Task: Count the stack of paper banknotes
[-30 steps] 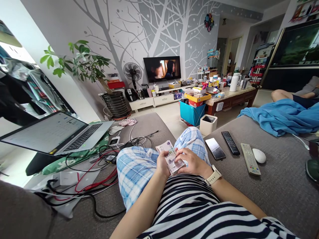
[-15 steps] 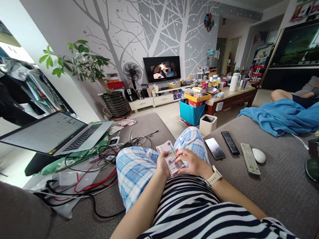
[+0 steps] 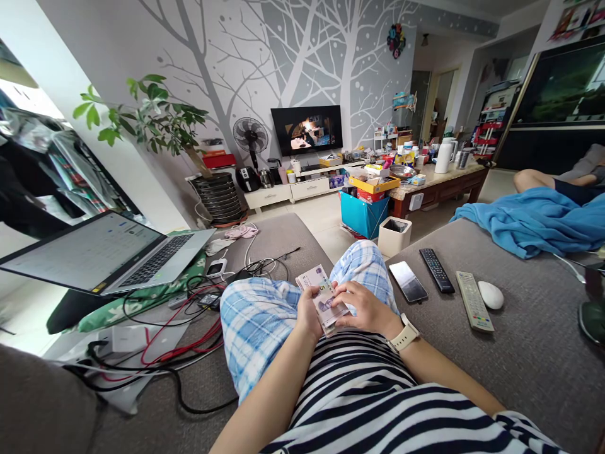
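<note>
At the centre of the frame, the left hand (image 3: 309,314) grips a stack of banknotes (image 3: 324,302) while the right hand (image 3: 367,310), half-curled, touches its top, whether pinching I cannot tell, seemingly mid-leafing, likely calling next for a steady left hold and light right push

ok, counting from here: one wad of banknotes (image 3: 321,295), then two remotes (image 3: 437,271) on the right, one phone (image 3: 408,282), one white mouse (image 3: 491,295); left, one laptop (image 3: 154,261); far off, one potted plant (image 3: 158,123), one wall clock (image 3: 396,41)
</note>
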Motion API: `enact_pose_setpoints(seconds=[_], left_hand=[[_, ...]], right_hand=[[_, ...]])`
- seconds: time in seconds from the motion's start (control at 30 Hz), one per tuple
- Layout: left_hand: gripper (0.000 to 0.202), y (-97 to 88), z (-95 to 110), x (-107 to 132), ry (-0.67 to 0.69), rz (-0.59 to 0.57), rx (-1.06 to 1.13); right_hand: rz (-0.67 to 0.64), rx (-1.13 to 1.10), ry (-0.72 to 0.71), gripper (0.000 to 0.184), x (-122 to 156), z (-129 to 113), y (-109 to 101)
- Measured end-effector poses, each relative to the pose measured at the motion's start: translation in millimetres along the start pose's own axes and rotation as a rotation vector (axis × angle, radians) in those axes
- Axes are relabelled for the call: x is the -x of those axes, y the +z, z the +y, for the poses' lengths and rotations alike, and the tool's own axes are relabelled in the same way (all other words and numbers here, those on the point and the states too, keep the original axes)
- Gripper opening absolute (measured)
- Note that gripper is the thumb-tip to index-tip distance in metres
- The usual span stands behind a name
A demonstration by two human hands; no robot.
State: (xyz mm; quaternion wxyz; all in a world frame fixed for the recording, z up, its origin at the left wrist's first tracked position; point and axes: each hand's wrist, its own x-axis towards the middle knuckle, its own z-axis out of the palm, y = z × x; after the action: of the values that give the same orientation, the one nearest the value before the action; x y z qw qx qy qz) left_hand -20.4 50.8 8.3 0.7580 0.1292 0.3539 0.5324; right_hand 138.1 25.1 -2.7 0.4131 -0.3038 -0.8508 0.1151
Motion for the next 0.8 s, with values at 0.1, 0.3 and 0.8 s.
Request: enact_pose_setpoints(seconds=[0.1, 0.3, 0.8], left_hand=[[0.043, 0.8, 0, 0, 0.009, 0.003, -0.016], [0.041, 2.1, -1, 1, 0.018, -0.016, -0.022], [0.032, 5.0, -14, 8, 0.214, -0.093, -0.316]], right_hand=[[0.007, 0.007, 0.005, 0.033, 0, 0, 0], [0.005, 0.024, 0.015, 0.033, 0, 0, 2], [0.296, -0.711, 0.598, 0.047, -14, 16, -3]])
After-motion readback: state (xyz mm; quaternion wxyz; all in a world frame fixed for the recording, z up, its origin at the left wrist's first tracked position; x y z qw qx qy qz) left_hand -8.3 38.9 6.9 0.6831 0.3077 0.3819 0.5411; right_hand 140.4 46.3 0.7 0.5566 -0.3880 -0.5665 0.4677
